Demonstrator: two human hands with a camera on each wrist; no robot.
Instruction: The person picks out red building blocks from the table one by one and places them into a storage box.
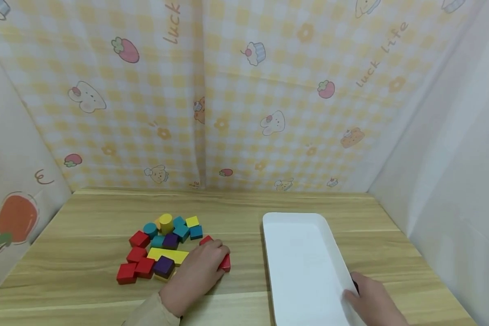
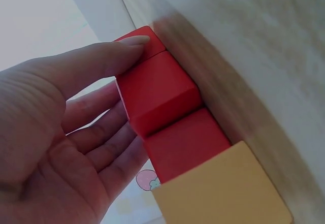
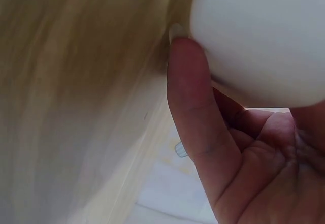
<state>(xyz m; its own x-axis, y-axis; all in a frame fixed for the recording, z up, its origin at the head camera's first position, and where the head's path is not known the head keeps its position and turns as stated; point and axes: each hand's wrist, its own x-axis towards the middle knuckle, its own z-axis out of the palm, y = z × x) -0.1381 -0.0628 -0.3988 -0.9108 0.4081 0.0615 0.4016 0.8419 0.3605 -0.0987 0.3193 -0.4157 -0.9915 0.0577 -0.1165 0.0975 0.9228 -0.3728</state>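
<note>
Red blocks [image 1: 226,263], in a row on the table [image 1: 244,296] near 6 o'clock in the head view, grasped between thumb and fingers of the left hand [image 1: 198,272]. Just beside, a tan block [image 2: 223,191], at 5 o'clock in the left wrist view. Mixed coloured blocks [image 1: 171,241] clustered toward 9 o'clock. White tray [image 1: 305,267] at 3 o'clock, long edge gripped by the right hand [image 1: 374,299].
</note>
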